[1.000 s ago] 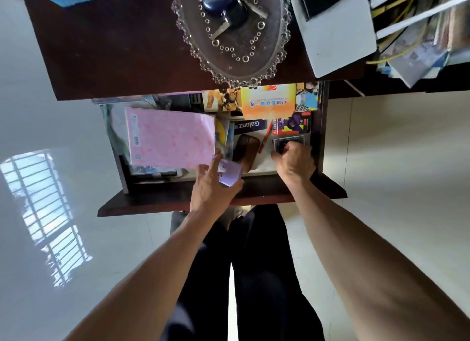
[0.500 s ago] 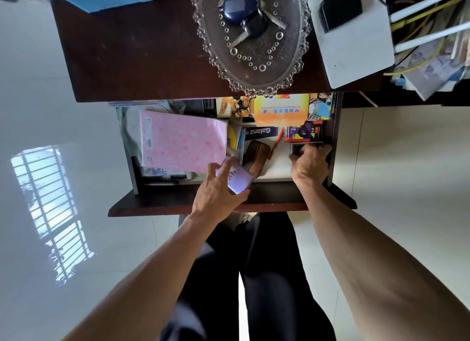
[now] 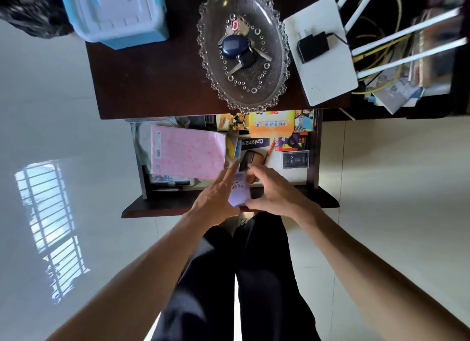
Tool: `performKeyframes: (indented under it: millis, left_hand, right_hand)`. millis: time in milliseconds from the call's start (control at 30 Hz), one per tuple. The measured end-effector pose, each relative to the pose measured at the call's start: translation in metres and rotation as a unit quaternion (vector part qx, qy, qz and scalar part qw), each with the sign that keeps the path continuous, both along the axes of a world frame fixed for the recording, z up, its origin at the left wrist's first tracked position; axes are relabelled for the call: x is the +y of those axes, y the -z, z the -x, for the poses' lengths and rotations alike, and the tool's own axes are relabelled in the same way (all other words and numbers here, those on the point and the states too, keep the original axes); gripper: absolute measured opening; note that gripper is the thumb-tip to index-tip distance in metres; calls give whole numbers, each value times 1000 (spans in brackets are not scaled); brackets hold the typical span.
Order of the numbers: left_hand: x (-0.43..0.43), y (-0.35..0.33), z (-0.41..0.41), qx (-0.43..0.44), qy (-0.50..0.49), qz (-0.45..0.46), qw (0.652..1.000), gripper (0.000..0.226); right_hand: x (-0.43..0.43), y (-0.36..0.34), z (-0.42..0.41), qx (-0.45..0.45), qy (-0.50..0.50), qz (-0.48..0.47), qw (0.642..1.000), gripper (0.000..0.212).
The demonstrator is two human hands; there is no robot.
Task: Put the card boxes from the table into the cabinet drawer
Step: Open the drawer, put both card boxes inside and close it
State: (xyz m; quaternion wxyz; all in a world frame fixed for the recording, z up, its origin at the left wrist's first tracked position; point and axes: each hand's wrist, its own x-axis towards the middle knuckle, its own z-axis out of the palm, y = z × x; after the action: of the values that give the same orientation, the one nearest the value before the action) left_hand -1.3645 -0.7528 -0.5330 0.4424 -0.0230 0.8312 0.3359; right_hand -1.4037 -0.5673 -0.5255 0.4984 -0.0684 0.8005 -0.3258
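Observation:
The cabinet drawer stands pulled out below the dark table top, full of papers and boxes. A dark blue card box lies flat in the drawer's right side, with nothing touching it. A pale lilac card box is held over the drawer's front edge. My left hand grips its left side, index finger stretched out. My right hand pinches its right side and top corner. Both hands touch the same box.
In the drawer lie a pink patterned sheet, an orange box, a brown case and a red pencil. On the table stand a glass dish with keys, a white router and a blue-white container.
My right hand let go of the dark blue card box in the drawer's right side and came left to the lilac box. My left hand kept hold of that box.

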Motion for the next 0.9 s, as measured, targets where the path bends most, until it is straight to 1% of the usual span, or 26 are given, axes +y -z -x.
performKeyframes:
  millis: [33,67,167,233,300,333,367,433,467,533,600,667,700,733,767,800,833,867,900]
  left_hand:
    - [0,-3,2,1,14,-2,1000,135]
    - [1,-5,3,2,28,-1,1000,136]
    - [4,-10,4,14,64,-2,998,138]
    - [4,-9,2,20,79,5,997,138]
    - [2,-6,1,23,85,15,996,137]
    - [2,-5,0,25,83,18,996,136]
    - [2,-4,-1,26,72,17,997,134]
    - [3,-2,-5,13,17,18,1000,128]
    - [2,-2,-8,1,-15,29,999,122]
    - [-3,-1,-19,-14,-48,71,996,102]
    - [-12,1,-34,-16,-60,111,992,74]
    - [-25,2,-49,-13,-138,131,982,43]
    - [-31,1,-57,-21,-195,141,970,29]
    - [-39,-1,-65,-43,-250,152,955,22]
    - [-45,-3,-73,-77,-299,159,938,23]
    - [-52,-4,-82,-119,-350,161,915,32]
    - [-59,-8,-89,-166,-409,154,884,41]
    - [-65,-11,-94,-217,-481,136,839,47]
    - [-70,-14,-96,-267,-559,107,778,50]
  right_hand:
    - [-1,-2,0,3,-29,-13,999,64]
    - [-3,-4,0,15,-50,-18,998,64]
    - [-12,-7,-1,63,-111,-19,992,44]
    - [-18,-6,0,88,-147,-31,985,40]
    - [-22,-2,-2,113,-163,-46,979,42]
    - [-22,2,-5,118,-156,-50,979,48]
    - [-21,5,-8,111,-132,-53,984,58]
    - [-14,14,-13,86,-44,-69,993,76]
    - [-9,18,-15,75,1,-89,993,78]
    - [4,26,-17,53,72,-156,984,75]
    - [15,35,-20,39,119,-216,968,69]
    - [23,43,-23,21,143,-260,955,65]
    - [26,47,-25,8,146,-276,950,65]
    - [29,50,-26,-3,144,-290,946,64]
    - [30,53,-27,-10,138,-303,943,63]
    - [31,56,-27,-11,128,-317,940,63]
    - [31,59,-27,-9,118,-331,936,63]
    - [30,61,-27,-7,110,-344,932,64]
    - [30,63,-27,-6,105,-355,929,66]
